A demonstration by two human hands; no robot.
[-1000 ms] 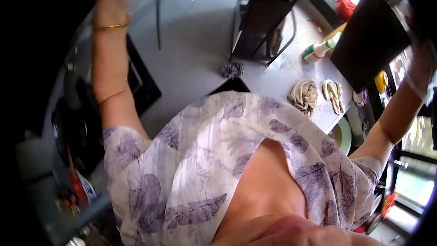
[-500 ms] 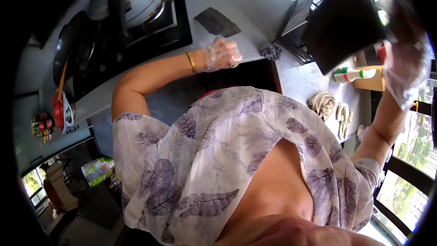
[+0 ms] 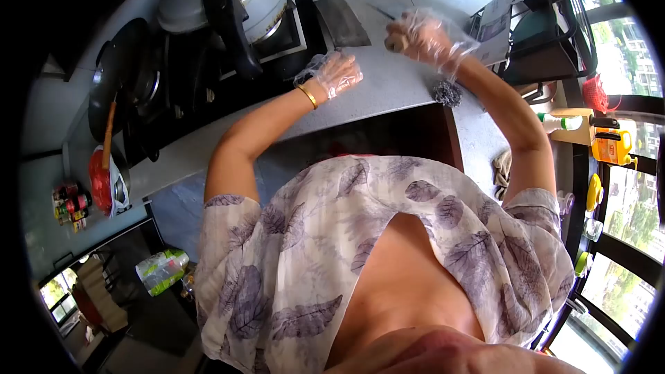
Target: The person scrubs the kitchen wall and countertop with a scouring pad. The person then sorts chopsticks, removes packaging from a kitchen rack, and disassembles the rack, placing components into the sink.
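The right hand (image 3: 426, 38) grips a slim tool (image 3: 383, 13) above the tabletop (image 3: 377, 86), the left hand (image 3: 338, 75) curled closed near the cooktop (image 3: 277, 69).

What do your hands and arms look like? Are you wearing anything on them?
Both the left hand and the right hand wear thin, see-through plastic gloves, loose and crinkly. A shiny gold-coloured bracelet circles the left wrist. The sleeves are short, pale whitish with purple-grey leaves, and the forearms are bare.
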